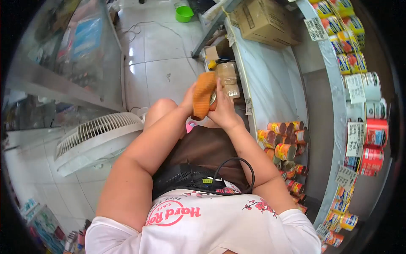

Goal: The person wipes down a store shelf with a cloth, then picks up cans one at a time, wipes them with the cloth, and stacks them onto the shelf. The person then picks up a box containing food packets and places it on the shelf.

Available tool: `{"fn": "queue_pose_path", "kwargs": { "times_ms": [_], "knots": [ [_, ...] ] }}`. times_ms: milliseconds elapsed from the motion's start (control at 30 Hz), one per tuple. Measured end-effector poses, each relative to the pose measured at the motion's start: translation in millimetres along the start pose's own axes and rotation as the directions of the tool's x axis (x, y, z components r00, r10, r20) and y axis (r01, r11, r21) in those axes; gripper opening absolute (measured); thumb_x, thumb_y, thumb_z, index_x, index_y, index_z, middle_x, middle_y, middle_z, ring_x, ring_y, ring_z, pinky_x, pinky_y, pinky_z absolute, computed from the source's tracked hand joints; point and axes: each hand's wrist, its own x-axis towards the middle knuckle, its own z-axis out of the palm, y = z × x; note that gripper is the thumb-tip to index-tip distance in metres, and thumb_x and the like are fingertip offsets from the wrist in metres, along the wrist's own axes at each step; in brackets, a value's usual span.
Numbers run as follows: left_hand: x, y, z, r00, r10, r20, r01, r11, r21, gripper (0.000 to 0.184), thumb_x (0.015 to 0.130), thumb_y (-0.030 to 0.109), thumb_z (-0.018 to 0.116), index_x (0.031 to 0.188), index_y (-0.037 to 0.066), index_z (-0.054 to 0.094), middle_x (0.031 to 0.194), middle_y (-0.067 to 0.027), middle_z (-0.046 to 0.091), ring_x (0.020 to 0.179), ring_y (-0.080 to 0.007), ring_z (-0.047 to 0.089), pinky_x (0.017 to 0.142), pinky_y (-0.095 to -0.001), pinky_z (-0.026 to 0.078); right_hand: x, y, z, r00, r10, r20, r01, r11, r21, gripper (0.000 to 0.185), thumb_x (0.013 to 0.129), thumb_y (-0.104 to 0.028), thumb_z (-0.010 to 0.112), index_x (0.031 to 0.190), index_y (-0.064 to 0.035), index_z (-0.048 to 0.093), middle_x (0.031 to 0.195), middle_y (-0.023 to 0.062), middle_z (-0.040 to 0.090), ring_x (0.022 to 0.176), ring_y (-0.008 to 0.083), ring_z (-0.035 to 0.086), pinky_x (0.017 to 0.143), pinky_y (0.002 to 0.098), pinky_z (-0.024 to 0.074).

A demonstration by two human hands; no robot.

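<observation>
In the head view, an orange ribbed cloth [204, 91] hangs from my left hand [188, 100], whose fingers are closed behind it and largely hidden. Against the cloth's right side sits a small food can [213, 100], its metal rim showing. My right hand [224, 111] wraps around the can from the right, fingers pointing away from me. Cloth and can touch each other above my lap. The can's label is mostly covered.
To my right, a shelf [275, 84] carries several stacked cans [284, 144] and a cardboard box [264, 23]. Price tags and more tins line the upper shelf [327, 84]. A white fan [97, 139] stands left, near a glass cabinet [80, 46]. A green basin [184, 14] sits on the tiled floor.
</observation>
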Motion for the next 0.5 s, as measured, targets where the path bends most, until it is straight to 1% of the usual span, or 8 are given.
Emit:
{"fn": "queue_pose_path", "kwargs": {
  "times_ms": [33,133,167,267,367,400,467,500],
  "knots": [
    [0.0,-0.7,-1.7,0.996,0.085,0.005,-0.085,0.996,0.002,0.035,0.095,0.017,0.045,0.127,0.002,0.047,0.118,-0.0104,0.057,0.105,-0.0186,0.058,0.09,-0.0333,0.049,-2.6,-0.9,-2.3,1.0,-0.006,-0.017,0.005,1.0,-0.016,0.109,0.064,-0.017,0.075,0.146,-0.0057,0.006,0.105,0.0183,0.058,0.099,0.0377,0.054,0.087,0.0489,0.038],
    [-6.5,1.7,12.4,0.978,0.074,-0.194,-0.022,0.965,0.26,0.036,0.093,0.014,0.05,0.127,0.003,0.047,0.118,-0.0097,0.056,0.103,-0.0184,0.058,0.088,-0.0322,0.049,-7.7,0.7,0.3,0.999,0.043,-0.029,-0.042,0.998,0.04,0.109,0.062,-0.015,0.075,0.146,-0.0049,0.007,0.107,0.0192,0.058,0.1,0.038,0.054,0.087,0.0488,0.0387],
    [-4.5,-2.2,1.4,0.993,0.023,-0.119,0.036,0.883,0.468,0.039,0.092,0.014,0.052,0.129,0.003,0.046,0.118,-0.0095,0.057,0.103,-0.0195,0.059,0.088,-0.0327,0.049,-10.1,2.7,3.0,0.996,0.083,-0.046,-0.078,0.993,0.085,0.108,0.062,-0.014,0.075,0.145,-0.0054,0.008,0.107,0.0196,0.058,0.1,0.0382,0.054,0.087,0.0489,0.039],
    [-0.7,-18.3,-17.4,0.993,-0.115,-0.017,0.112,0.906,0.408,0.044,0.088,0.013,0.059,0.129,0.005,0.047,0.117,-0.0086,0.057,0.102,-0.0184,0.058,0.085,-0.0312,0.049,-16.4,1.9,-9.3,0.964,0.263,0.035,-0.263,0.927,0.268,0.104,0.063,-0.01,0.072,0.145,-0.0075,0.009,0.107,0.0207,0.058,0.099,0.0394,0.055,0.087,0.0486,0.0397],
    [7.7,-20.3,-15.7,0.979,-0.203,0.029,0.189,0.95,0.248,0.041,0.092,0.018,0.05,0.129,0.002,0.043,0.119,-0.0128,0.053,0.108,-0.0232,0.054,0.091,-0.0337,0.047,-34.9,21.9,7.1,0.978,0.175,-0.117,-0.137,0.952,0.275,0.098,0.064,-0.008,0.07,0.144,-0.0078,0.014,0.109,0.0235,0.057,0.102,0.0412,0.053,0.088,0.0458,0.042],
    [11.4,-20.8,-20.7,0.976,-0.217,0.034,0.202,0.949,0.244,0.04,0.093,0.02,0.047,0.128,0.001,0.042,0.12,-0.0142,0.052,0.11,-0.0248,0.053,0.093,-0.0345,0.046,-37.6,19.2,7.3,0.973,0.164,-0.161,-0.107,0.943,0.315,0.094,0.065,-0.008,0.07,0.143,-0.0064,0.018,0.108,0.0235,0.057,0.101,0.0427,0.054,0.087,0.0435,0.0443],
    [29.4,-22.3,-60.3,0.974,-0.225,0.038,0.205,0.936,0.285,0.04,0.095,0.019,0.042,0.13,0.0,0.04,0.124,-0.0172,0.05,0.112,-0.0258,0.052,0.096,-0.0364,0.045,-42.0,25.1,36.6,0.944,0.139,-0.3,-0.047,0.955,0.293,0.097,0.065,-0.008,0.07,0.144,-0.006,0.014,0.114,0.0212,0.055,0.106,0.0408,0.052,0.092,0.0433,0.0413],
    [27.8,-20.8,-60.6,0.981,-0.177,0.074,0.138,0.919,0.37,0.041,0.095,0.023,0.042,0.13,0.001,0.041,0.125,-0.0167,0.05,0.111,-0.0262,0.053,0.095,-0.0362,0.046,-42.4,23.9,34.1,0.962,0.191,-0.193,-0.118,0.935,0.333,0.1,0.066,-0.011,0.071,0.145,-0.0053,0.01,0.121,0.0209,0.051,0.112,0.0388,0.049,0.097,0.0428,0.038]
  ]
}}
